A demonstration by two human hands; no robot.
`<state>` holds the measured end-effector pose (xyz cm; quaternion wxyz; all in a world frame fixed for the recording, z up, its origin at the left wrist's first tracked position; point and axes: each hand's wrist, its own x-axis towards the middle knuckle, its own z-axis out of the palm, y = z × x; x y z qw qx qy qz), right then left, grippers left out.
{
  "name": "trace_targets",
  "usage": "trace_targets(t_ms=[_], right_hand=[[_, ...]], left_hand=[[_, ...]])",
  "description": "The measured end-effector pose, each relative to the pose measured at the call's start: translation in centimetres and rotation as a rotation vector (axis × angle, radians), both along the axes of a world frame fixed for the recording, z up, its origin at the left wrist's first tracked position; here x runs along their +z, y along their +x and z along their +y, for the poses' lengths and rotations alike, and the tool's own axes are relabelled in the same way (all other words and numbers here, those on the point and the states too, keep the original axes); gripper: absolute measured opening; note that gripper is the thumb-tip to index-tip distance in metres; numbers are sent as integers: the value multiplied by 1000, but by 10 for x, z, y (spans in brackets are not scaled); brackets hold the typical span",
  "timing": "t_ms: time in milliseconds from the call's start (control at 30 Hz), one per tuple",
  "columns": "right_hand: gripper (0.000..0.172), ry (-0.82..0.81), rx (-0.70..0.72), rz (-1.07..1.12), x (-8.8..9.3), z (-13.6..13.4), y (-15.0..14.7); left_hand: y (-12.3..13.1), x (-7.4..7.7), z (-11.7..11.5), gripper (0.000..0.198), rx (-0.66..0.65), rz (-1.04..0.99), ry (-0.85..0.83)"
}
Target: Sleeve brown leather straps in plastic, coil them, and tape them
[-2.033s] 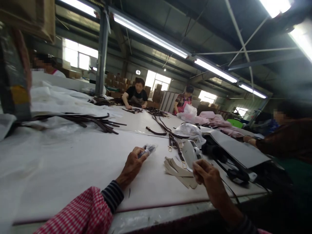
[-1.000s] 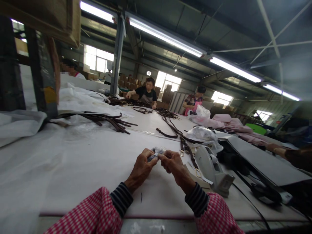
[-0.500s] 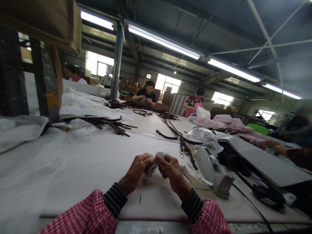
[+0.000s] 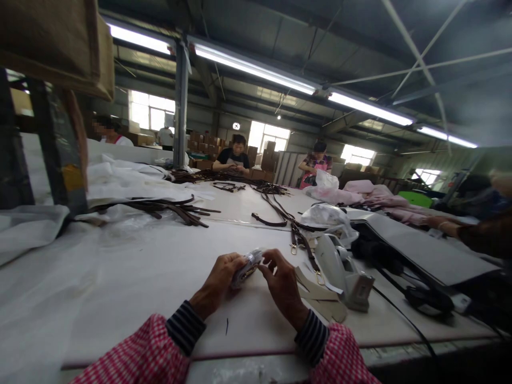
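Observation:
A small bundle wrapped in clear plastic (image 4: 248,266), with a glint of gold metal inside, is held above the white table (image 4: 160,288). My left hand (image 4: 216,281) grips its left side between thumb and fingers. At its right end, my right hand (image 4: 283,284) has thumb and index finger apart; whether a fingertip still touches the plastic I cannot tell. To the right of my right hand lie beige card pieces (image 4: 324,306), a grey-white tape dispenser (image 4: 344,272) and a dark brown strap (image 4: 308,250) with gold clasps.
More dark straps (image 4: 184,210) lie left and farther back. Crumpled clear plastic (image 4: 332,221) sits behind the dispenser. A black cable (image 4: 404,314) crosses the right side. A co-worker's arm (image 4: 444,226) reaches in from the right; other people work across the table.
My right hand has loosened its pinch on the plastic wrap and moved slightly right, fingers parting. My left hand keeps hold of the bundle. The whole view has shifted a little.

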<state>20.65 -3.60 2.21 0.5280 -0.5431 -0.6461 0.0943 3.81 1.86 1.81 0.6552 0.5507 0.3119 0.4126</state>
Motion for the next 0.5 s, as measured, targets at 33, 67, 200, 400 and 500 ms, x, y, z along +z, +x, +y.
trace_targets(t_ms=[33,67,200,400,500], right_hand=[[13,79,-43,-223,6,-3,1],[18,129,-58,-432,11,-7,2],[20,147,-37,-903,24,-16,4],[26,126,-72,-1113,20,-29,-2],[26,65,-56,-1091,19,-36,-4]], left_hand=[[0,0,-1,38,-8,16,12],[0,0,-1,39,-15,32,26],[-3,2,-4,36,-52,109,150],[-3,9,-11,29,-82,301,453],[0,7,-22,24,-87,432,675]])
